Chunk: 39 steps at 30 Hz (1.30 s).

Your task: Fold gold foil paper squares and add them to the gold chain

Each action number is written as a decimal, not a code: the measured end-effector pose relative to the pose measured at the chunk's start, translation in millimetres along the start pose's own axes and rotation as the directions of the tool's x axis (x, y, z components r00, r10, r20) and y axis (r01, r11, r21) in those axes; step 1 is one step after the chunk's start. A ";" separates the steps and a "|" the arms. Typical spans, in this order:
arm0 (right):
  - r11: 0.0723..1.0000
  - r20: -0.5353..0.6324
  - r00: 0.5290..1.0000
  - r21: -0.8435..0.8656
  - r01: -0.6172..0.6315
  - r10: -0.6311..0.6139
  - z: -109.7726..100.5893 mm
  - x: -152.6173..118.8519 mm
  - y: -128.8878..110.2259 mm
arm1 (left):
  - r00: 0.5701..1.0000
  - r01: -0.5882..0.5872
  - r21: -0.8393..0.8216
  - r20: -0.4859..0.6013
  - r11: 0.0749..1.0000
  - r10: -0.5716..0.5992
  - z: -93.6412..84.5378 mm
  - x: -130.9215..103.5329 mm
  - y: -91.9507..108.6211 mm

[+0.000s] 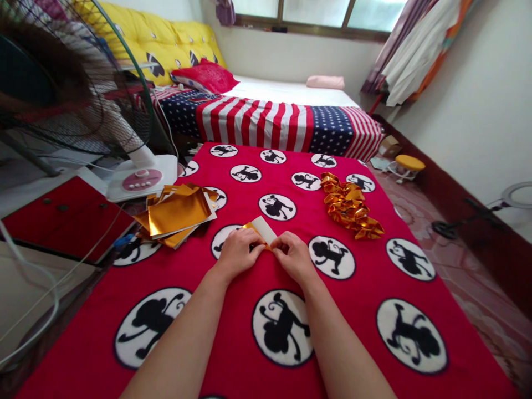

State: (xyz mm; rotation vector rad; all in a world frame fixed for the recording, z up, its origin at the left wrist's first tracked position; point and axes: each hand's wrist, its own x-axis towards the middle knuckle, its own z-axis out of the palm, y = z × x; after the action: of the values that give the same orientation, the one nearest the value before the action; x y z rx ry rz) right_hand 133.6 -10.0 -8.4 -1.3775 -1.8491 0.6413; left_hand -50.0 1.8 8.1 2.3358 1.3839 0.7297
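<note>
Between my hands, at the middle of the red cloth, lies a small sheet of gold foil paper (262,227) with its white back partly turned up. My left hand (241,252) presses the sheet's left side, fingers closed on its edge. My right hand (292,255) pinches the near right edge, its fingertips close to the left thumb. The fingers hide part of the sheet. To the left is a loose stack of flat gold foil sheets (179,213). On the right, several folded gold foil pieces (351,206) sit in a slanting row.
The red cloth with monkey prints (233,354) covers the surface under my hands. A fan (141,172) stands close on the left, with cables nearby. Beyond is a bed with a striped cover (257,119). A yellow stool (409,163) stands on the floor to the right.
</note>
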 end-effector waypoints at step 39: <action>0.997 0.006 0.999 -0.061 -0.040 0.041 -1.0 1.9 -3.7 | 0.989 0.105 0.013 -0.105 0.994 -0.104 5.5 -0.9 4.5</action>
State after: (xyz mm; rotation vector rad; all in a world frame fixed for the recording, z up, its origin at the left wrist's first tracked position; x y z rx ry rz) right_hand 131.9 -9.3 -4.4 -1.4571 -1.8647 0.6160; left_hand -44.0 -1.2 5.7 2.2477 1.5507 0.8217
